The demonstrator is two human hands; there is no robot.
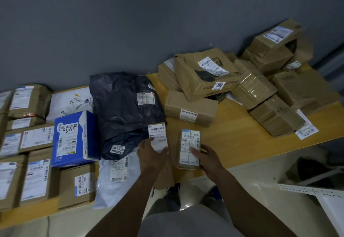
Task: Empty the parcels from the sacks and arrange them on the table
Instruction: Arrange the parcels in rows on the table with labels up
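Note:
My left hand (pixel 151 155) lies on a flat brown envelope parcel (pixel 160 138) with a white label, which overhangs the front edge of the wooden table (pixel 238 136). My right hand (pixel 208 157) grips a small taped brown box (pixel 189 148) with a label, resting near that edge. Left of them lie a dark plastic bag parcel (pixel 122 110), a blue box (pixel 74 138) and a white plastic mailer (pixel 115 179). No sack shows in view.
Rows of labelled brown boxes (pixel 35 177) fill the table's left end. A loose heap of brown cartons (pixel 242 80) covers the back right. A grey wall runs behind. The floor at lower right holds a dark bag (pixel 312 169) and a perforated metal strip (pixel 307 190).

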